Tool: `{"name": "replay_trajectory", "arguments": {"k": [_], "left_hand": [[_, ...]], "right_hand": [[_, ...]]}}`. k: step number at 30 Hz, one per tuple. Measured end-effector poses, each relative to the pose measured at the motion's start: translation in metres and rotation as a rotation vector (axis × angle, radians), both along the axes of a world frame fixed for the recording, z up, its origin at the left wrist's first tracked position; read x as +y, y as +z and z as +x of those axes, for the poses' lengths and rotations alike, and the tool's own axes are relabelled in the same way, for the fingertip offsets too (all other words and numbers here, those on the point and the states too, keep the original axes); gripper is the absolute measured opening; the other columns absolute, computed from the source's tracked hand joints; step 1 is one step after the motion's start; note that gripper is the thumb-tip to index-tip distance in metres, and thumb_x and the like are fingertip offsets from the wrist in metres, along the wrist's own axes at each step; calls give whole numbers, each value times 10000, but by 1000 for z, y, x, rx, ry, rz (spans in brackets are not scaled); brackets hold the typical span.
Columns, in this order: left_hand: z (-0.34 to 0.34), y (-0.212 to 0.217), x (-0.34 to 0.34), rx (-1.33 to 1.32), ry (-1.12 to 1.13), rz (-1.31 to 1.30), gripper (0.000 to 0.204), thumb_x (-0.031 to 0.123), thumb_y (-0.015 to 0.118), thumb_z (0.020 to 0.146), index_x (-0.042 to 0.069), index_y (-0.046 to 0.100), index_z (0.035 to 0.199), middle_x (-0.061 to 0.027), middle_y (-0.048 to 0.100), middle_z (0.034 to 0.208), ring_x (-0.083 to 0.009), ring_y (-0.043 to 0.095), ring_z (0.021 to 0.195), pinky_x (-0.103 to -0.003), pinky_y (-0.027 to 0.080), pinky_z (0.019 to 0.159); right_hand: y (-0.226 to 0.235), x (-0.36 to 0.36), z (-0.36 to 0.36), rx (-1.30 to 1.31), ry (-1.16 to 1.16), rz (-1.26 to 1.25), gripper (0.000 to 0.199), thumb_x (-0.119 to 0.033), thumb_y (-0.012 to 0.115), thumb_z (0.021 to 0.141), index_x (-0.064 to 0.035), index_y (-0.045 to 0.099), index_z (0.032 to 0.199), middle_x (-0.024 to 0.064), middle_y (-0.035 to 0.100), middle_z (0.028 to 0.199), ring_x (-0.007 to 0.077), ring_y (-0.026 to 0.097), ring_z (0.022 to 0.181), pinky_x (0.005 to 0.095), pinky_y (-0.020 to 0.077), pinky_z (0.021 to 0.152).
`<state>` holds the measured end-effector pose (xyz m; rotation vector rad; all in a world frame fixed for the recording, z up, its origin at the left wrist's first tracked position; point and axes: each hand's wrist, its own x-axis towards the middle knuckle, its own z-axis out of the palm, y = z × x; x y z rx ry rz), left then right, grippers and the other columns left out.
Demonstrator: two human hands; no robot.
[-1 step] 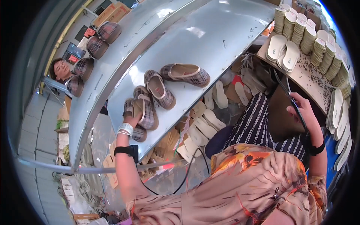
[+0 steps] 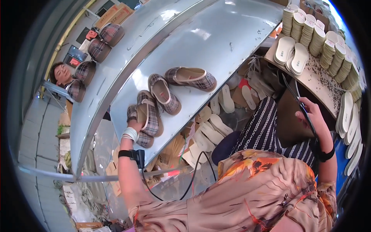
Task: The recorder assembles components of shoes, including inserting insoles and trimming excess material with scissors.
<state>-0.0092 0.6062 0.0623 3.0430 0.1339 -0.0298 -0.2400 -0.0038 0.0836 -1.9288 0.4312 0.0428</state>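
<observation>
Floral orange-beige dress, black wristbands on both arms, white bracelet, trailing black cable.

A long metal shelf (image 2: pixel 216 42) ran from the upper right of the frame down to the lower left. Four plaid shoes lay on it at centre: one (image 2: pixel 191 78) on its side, one (image 2: pixel 164 94) beside it, one (image 2: pixel 150 113) below that, and one (image 2: pixel 136 127) at the shelf's lower edge. A second metal shelf (image 2: pixel 116 69) lay alongside at upper left, with more plaid shoes (image 2: pixel 98 50) along its far edge. At upper right, a speckled board (image 2: pixel 317 83) bore white insoles (image 2: pixel 291 54) and stacked insoles (image 2: pixel 320 36).
</observation>
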Motion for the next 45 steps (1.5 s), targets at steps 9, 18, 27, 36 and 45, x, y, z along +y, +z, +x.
{"name": "replay_trajectory", "arguments": {"k": [9, 18, 27, 36, 45], "left_hand": [[119, 61, 9, -95, -38, -53, 357, 342, 606, 717, 30, 632, 889, -195, 610, 945, -338, 584, 898, -395, 446, 809], [7, 55, -203, 337, -570, -5, 587, 118, 635, 726, 104, 407, 1266, -222, 555, 1107, -375, 584, 934, -379, 450, 828], [49, 22, -274, -7, -808, -214, 362, 394, 620, 775, 55, 607, 899, -207, 592, 739, -406, 553, 695, -439, 440, 580], [146, 114, -121, -100, -350, 353, 438, 323, 589, 833, 61, 539, 1180, -125, 565, 1162, -267, 557, 996, -359, 456, 822], [112, 59, -450, 100, -1052, 128, 355, 202, 559, 852, 12, 533, 1151, -167, 579, 1116, -278, 574, 976, -363, 451, 825]], "right_hand": [[-10, 20, 15, 182, -88, -115, 458, -95, 675, 706, 20, 505, 1115, 14, 474, 585, 81, 446, 429, 236, 357, 396], [-23, 16, 46, 166, -5, -134, 434, -94, 695, 697, 2, 521, 1084, 47, 471, 560, 124, 445, 440, 268, 379, 435], [-31, -24, 22, 94, -31, -221, 507, -154, 737, 657, -11, 534, 1099, 143, 604, 715, 202, 559, 625, 319, 454, 626], [7, -131, -125, 148, -743, 177, 599, -366, 680, 739, -41, 479, 1200, 56, 575, 597, 124, 531, 444, 246, 421, 410], [-38, -306, -359, 251, -1582, -719, 567, -117, 646, 659, -72, 473, 1197, 192, 603, 1003, 298, 591, 916, 364, 456, 790]]}}
